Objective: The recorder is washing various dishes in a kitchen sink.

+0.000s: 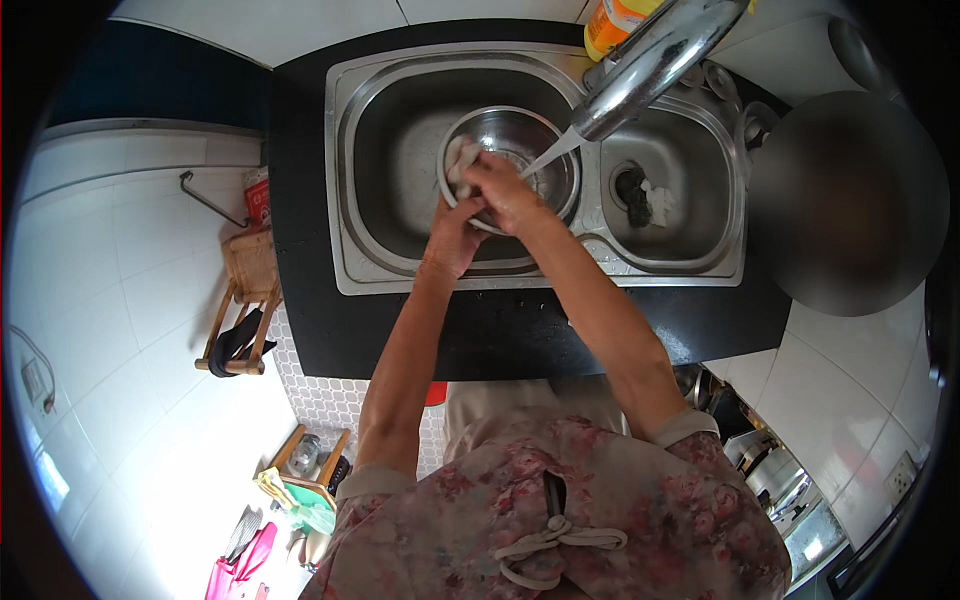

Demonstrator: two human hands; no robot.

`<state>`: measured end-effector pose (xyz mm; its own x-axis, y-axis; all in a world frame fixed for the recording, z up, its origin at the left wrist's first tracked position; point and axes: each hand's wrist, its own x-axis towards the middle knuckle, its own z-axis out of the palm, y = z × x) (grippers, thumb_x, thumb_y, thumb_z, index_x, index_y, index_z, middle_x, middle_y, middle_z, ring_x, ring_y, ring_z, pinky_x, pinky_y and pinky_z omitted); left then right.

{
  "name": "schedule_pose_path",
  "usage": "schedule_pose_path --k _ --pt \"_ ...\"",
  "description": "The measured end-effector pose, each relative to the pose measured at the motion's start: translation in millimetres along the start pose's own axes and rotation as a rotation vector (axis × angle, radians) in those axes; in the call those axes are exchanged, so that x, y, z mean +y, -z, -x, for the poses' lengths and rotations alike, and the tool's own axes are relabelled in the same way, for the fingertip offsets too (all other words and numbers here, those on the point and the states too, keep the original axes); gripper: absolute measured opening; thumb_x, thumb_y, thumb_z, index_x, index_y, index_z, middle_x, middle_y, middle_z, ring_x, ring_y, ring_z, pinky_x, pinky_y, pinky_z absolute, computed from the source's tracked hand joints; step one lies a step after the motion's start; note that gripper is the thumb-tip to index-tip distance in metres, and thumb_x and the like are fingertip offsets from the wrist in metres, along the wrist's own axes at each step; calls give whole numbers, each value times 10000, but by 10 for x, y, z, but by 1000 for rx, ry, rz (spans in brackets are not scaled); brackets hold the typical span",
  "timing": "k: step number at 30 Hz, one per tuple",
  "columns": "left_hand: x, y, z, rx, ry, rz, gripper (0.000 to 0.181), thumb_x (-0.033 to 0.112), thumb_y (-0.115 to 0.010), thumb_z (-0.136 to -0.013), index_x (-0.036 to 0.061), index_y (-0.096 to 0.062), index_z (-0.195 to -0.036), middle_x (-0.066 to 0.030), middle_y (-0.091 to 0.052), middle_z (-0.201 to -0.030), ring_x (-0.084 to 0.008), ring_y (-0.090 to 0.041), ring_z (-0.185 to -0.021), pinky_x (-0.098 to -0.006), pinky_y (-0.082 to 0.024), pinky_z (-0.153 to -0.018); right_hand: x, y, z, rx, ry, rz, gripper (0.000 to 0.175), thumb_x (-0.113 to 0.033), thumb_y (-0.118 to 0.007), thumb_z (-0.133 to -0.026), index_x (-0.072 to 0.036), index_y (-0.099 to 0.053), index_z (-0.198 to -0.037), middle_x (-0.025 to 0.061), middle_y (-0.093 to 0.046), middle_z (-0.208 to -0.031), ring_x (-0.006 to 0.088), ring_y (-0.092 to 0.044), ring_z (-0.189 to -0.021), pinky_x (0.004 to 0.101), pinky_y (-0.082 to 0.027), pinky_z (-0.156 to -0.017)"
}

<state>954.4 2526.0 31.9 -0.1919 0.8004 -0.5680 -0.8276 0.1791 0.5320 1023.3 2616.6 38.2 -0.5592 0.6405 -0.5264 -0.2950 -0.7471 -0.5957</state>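
Observation:
A round stainless-steel bowl is in the left sink basin, tilted or level I cannot tell. My left hand grips its near-left rim. Inside that rim, my right hand presses a pale, wadded cloth against the bowl's wall; my fingers partly hide the cloth. Water runs from the chrome faucet into the bowl, close to my right hand.
In the right basin, a dark scrubber and a crumpled white scrap lie at the drain. A yellow-orange bottle stands behind the faucet. The black countertop borders the sink; a blurred round patch covers its right side. A wooden stool is left.

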Motion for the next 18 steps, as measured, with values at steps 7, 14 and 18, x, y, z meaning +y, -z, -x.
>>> schedule_pose_path --k 7,14,18 --pt "398 232 30 -230 150 107 304 305 -477 -865 34 -582 -956 -128 -618 -897 -285 -607 -844 -429 -507 -635 18 -38 143 -348 -334 583 217 -71 -526 -792 8 -600 -980 48 -577 -720 122 -504 -531 275 -368 -426" --pt "197 -12 91 58 115 172 395 331 -541 -888 32 -491 -1142 -94 -596 -1038 -229 -620 -931 -414 -556 -680 65 58 -139 -396 717 1602 229 -53 -594 -701 -59 -589 -930 100 -560 -974 292 -517 -967 407 -421 -873" --pt "219 134 123 117 133 -59 419 119 -480 -835 82 -422 -1248 -140 -509 -1167 -269 -570 -1032 -384 -549 -716 -113 58 -316 -259 850 2020 284 -129 -575 -748 -124 -596 -1031 65 -503 -1064 276 -433 -1063 417 -396 -881"
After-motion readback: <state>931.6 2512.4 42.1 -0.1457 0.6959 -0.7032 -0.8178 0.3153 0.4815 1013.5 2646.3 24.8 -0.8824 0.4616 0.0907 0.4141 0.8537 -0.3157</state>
